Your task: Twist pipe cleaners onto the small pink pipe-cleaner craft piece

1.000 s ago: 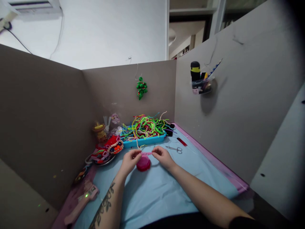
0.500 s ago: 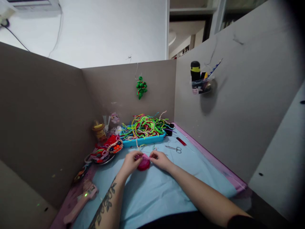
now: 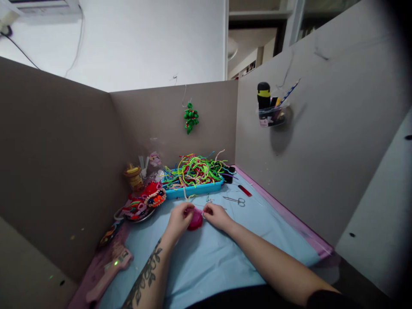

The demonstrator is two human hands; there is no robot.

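Note:
A small rounded craft piece in magenta and lighter pink [image 3: 195,222], seemingly made of pipe cleaners, is held just above the blue cloth in front of me. My left hand [image 3: 180,219] pinches its upper left side, partly covering it. At its upper right edge, my right hand [image 3: 216,215] is closed in a pinch on the light pink strand [image 3: 199,212]. The fingertips hide exactly how that strand is gripped. Beyond my hands, a blue tray [image 3: 196,189] is heaped with colourful pipe cleaners [image 3: 198,169].
Scissors [image 3: 236,200] and a red strip [image 3: 245,190] lie right of the tray. On the left are a dish of finished pieces [image 3: 141,208] and a pink glue gun [image 3: 111,274]. Grey panels [image 3: 206,116] enclose the table; a cup of tools [image 3: 272,116] hangs at right.
My left hand has shifted slightly and turned over the craft piece, covering more of its top. The right hand stays nearly in place.

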